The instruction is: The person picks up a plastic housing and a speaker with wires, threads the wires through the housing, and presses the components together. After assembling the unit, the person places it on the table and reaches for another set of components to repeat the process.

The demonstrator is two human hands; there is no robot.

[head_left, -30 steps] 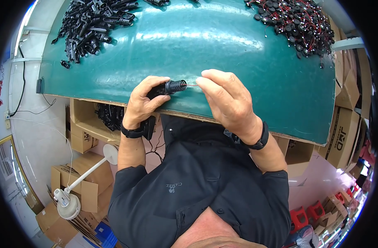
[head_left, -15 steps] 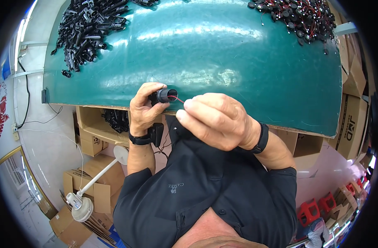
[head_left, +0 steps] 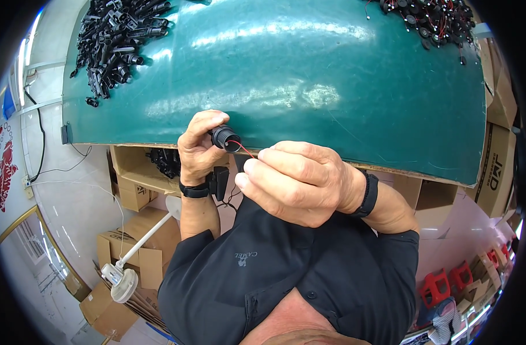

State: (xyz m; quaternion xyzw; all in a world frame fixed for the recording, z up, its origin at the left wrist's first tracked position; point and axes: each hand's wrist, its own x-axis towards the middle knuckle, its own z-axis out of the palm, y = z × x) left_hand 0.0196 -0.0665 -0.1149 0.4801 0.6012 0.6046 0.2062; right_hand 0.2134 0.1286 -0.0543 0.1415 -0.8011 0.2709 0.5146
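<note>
Near the table's front edge, my left hand (head_left: pixel 201 144) grips a black ribbed plastic tube (head_left: pixel 224 138), thumb and fingers round its sides. The tube's open end is tilted toward me and to the right. A thin red wire (head_left: pixel 244 149) comes out of that opening. Its outer part runs to the fingertips of my right hand (head_left: pixel 306 181), which are closed in a pinch on it. Whatever else the right fingers may cover is hidden. How far the wire goes inside the tube cannot be seen.
A green-topped table (head_left: pixel 263 75) stretches across. At its far left lies a heap of black plastic housings (head_left: pixel 110 49); at the far right, a pile of round black parts with red wires (head_left: pixel 430 20). Below the edge stand cardboard boxes (head_left: pixel 133 192) and a white fan-like stand (head_left: pixel 142 238).
The tube's open end has turned more toward me and downward. My right hand has moved slightly nearer my body, still pinching the red wire. The head view has shifted a little.
</note>
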